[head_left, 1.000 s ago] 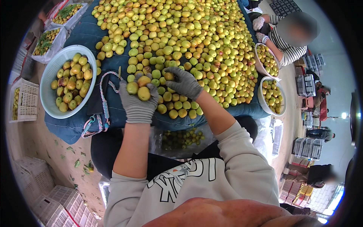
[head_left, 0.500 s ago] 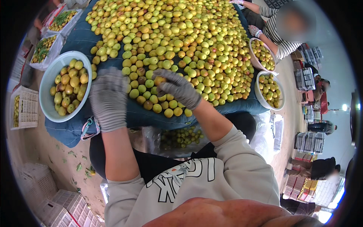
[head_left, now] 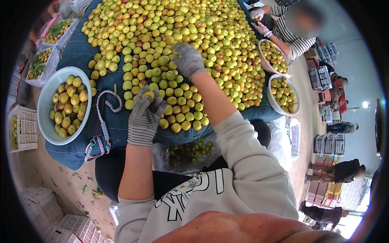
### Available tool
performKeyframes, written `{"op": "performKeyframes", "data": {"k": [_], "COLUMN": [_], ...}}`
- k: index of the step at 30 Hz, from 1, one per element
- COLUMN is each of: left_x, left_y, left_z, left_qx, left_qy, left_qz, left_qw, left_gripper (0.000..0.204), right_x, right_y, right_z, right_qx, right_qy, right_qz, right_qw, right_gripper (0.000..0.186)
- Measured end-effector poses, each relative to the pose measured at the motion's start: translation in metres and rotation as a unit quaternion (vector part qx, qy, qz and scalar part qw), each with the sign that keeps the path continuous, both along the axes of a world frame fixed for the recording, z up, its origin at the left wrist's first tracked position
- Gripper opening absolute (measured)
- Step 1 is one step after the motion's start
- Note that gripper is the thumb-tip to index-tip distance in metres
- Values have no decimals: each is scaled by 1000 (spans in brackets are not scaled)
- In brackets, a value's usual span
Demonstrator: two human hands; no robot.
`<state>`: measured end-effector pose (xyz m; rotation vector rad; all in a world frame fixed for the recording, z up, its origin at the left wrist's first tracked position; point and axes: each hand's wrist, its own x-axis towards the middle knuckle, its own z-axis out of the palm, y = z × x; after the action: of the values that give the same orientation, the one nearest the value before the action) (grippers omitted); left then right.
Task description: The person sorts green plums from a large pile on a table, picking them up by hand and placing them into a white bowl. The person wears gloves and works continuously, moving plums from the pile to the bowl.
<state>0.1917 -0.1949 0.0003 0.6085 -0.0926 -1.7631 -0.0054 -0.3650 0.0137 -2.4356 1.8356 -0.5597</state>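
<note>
fruit [head_left: 149, 95] looks rnd & yellowish in half-curled l hand [head_left: 145, 119], opening/grip of r hand [head_left: 189, 61] unclear.

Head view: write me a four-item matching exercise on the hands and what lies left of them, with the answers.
1. left hand
2. right hand
3. large round basket
4. braided cord

A. pale blue, with fruit inside
B. stretched out over the fruit heap
C. pink, white and bluish, on the dark blue cloth
D. holding a yellowish fruit

Pairs: 1-D, 2-B, 3-A, 4-C
</note>
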Motion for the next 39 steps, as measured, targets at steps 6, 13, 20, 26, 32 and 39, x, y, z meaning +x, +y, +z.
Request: {"op": "performKeyframes", "data": {"k": [6, 13, 20, 26, 32, 39], "left_x": [18, -15, -20, -23, -21, -9], "left_y": [-9, -14, -7, -5, -11, -5], "left_z": [-35, 3, 15, 2, -6, -19], "left_qx": [-66, 115, 144, 167, 187, 100], "left_qy": [91, -33, -28, 4, 50, 86], "left_qz": [-25, 77, 18, -7, 32, -1], "left_qw": [993, 990, 989, 986, 981, 991], "left_gripper": [39, 59, 51, 28, 24, 35], "right_x": [-34, -89, -11, -82, -48, -61], "right_y": [-39, -42, 55, -39, -72, -64], "right_z": [-24, -28, 14, -25, -14, 7], "right_qx": [165, 47, 167, 109, 279, 287], "right_qy": [102, -517, -324, 111, 175, 98], "right_qz": [-104, -155, 192, -88, -188, -135], "right_qw": [975, 840, 911, 984, 925, 943], "right_gripper": [54, 34, 37, 45, 41, 39]}}
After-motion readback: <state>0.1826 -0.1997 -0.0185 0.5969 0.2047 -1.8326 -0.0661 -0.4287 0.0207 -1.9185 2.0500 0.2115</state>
